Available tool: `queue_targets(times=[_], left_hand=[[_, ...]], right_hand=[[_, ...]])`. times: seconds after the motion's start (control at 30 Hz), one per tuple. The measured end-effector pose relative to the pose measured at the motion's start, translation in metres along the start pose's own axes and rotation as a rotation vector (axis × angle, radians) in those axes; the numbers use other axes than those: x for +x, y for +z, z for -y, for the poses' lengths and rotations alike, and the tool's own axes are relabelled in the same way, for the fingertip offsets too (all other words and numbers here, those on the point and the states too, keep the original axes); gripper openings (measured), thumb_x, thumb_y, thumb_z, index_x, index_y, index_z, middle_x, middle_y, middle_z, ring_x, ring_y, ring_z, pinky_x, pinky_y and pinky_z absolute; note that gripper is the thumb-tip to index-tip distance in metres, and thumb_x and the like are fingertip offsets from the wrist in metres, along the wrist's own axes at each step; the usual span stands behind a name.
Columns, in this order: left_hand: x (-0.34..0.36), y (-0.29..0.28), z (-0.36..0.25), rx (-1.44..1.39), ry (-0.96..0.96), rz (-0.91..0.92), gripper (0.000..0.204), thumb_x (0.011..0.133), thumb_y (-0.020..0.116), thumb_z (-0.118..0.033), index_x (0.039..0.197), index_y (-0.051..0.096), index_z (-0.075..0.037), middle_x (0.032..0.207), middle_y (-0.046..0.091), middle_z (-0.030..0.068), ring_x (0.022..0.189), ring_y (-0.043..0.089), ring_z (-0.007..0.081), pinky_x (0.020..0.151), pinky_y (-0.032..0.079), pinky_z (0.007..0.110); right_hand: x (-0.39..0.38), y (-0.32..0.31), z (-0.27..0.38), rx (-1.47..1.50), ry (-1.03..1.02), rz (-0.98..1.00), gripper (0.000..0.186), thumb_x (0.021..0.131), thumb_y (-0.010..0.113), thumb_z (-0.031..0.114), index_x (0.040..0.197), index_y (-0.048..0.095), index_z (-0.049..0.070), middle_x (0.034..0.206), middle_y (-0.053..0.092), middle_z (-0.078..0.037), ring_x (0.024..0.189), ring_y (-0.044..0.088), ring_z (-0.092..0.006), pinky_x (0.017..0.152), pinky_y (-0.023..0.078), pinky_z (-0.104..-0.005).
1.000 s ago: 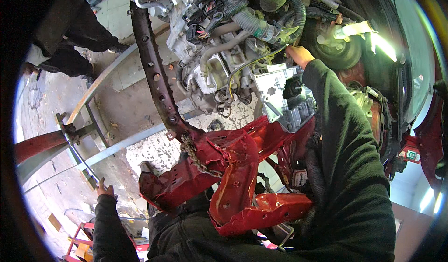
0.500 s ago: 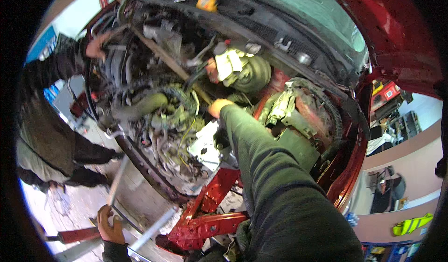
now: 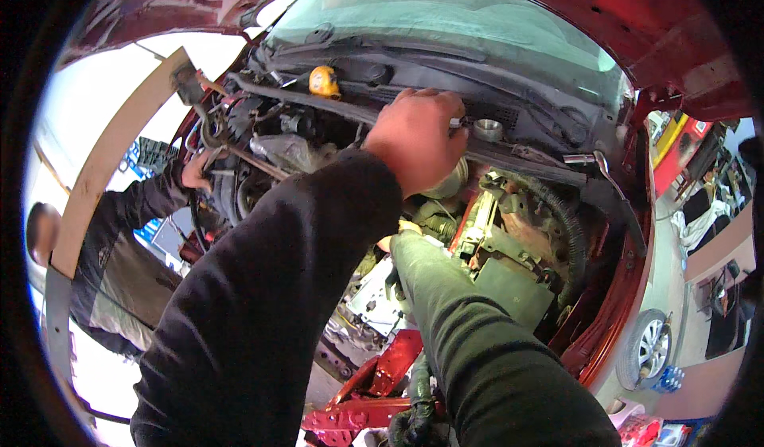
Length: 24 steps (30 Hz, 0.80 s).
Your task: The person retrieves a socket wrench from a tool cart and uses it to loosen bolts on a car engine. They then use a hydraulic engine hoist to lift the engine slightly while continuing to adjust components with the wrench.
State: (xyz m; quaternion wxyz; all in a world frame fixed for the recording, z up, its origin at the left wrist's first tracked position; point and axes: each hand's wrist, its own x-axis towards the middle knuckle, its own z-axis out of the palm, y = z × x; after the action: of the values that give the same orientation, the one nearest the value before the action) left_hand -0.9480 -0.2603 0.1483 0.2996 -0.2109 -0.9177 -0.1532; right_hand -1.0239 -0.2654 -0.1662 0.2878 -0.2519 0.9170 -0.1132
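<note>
My left hand (image 3: 418, 138) is stretched over the back of the engine bay, at the dark cowl (image 3: 350, 111). Its fingers are curled, with a bit of shiny metal at their tips that I cannot make out. Beside it on the cowl stands a round silver metal piece (image 3: 487, 129). Lower down, my right hand (image 3: 395, 236) shows only in part behind my left arm. It is closed in line with a long bar (image 3: 259, 161) that slants across the engine bay; my left sleeve covers the bar's near stretch.
A co-worker's hand (image 3: 199, 168) is by the bar's far end. A ratchet (image 3: 609, 180) lies on the right wing edge, and a yellow round object (image 3: 324, 81) on the cowl. The raised red bonnet (image 3: 637, 33) hangs overhead. A wheel (image 3: 649, 347) stands at the right.
My left hand has left the lower left, by the front of the car, and reached up across to the cowl. My right hand stays low in the engine bay. The view has shifted toward the windscreen.
</note>
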Motion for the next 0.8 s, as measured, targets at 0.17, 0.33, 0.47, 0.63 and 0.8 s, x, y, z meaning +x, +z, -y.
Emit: queue_targets(times=[0.17,0.33,0.47,0.63,0.8], left_hand=[[0.047,0.039,-0.008,0.016,-0.176,0.193,0.039,0.092,0.074,-0.036,0.109,0.072,-0.001,0.097,0.075,0.0256,0.096,0.072,0.0478,0.087,0.057,0.055],[0.057,0.063,-0.014,0.135,-0.186,0.241,0.048,0.089,0.076,-0.044,0.117,0.074,-0.005,0.104,0.077,0.0234,0.103,0.074,0.0450,0.095,0.058,0.054],[0.062,0.068,-0.010,0.098,-0.147,0.161,0.051,0.089,0.078,-0.038,0.124,0.070,-0.002,0.110,0.076,0.0255,0.106,0.073,0.0447,0.095,0.058,0.053],[0.027,0.005,-0.001,-0.371,-0.176,-0.287,0.047,0.090,0.081,-0.024,0.125,0.063,0.002,0.111,0.073,0.0221,0.096,0.073,0.0356,0.088,0.059,0.040],[-0.145,-0.042,-0.018,-0.563,-0.420,-0.221,0.047,0.088,0.077,-0.004,0.131,0.059,0.000,0.113,0.066,0.0066,0.102,0.065,0.0132,0.092,0.054,0.029]], right_hand=[[-0.007,-0.004,0.000,0.044,0.025,-0.001,0.047,0.098,0.056,0.032,0.136,0.076,0.011,0.145,0.069,-0.016,0.135,0.067,-0.0322,0.111,0.052,-0.0462],[-0.004,-0.003,-0.002,0.100,0.046,-0.011,0.045,0.098,0.058,0.031,0.132,0.078,0.011,0.142,0.071,-0.017,0.132,0.068,-0.0334,0.109,0.053,-0.0471],[-0.001,0.000,-0.002,0.106,0.051,-0.028,0.044,0.097,0.057,0.029,0.131,0.078,0.010,0.141,0.072,-0.016,0.130,0.070,-0.0327,0.106,0.054,-0.0495],[-0.004,-0.001,0.000,0.034,0.026,0.016,0.043,0.098,0.056,0.027,0.132,0.078,0.011,0.141,0.072,-0.015,0.130,0.070,-0.0320,0.105,0.054,-0.0498],[-0.004,-0.002,0.002,0.055,0.066,0.023,0.051,0.095,0.054,0.032,0.133,0.076,0.007,0.141,0.072,-0.017,0.132,0.069,-0.0331,0.109,0.053,-0.0461]])
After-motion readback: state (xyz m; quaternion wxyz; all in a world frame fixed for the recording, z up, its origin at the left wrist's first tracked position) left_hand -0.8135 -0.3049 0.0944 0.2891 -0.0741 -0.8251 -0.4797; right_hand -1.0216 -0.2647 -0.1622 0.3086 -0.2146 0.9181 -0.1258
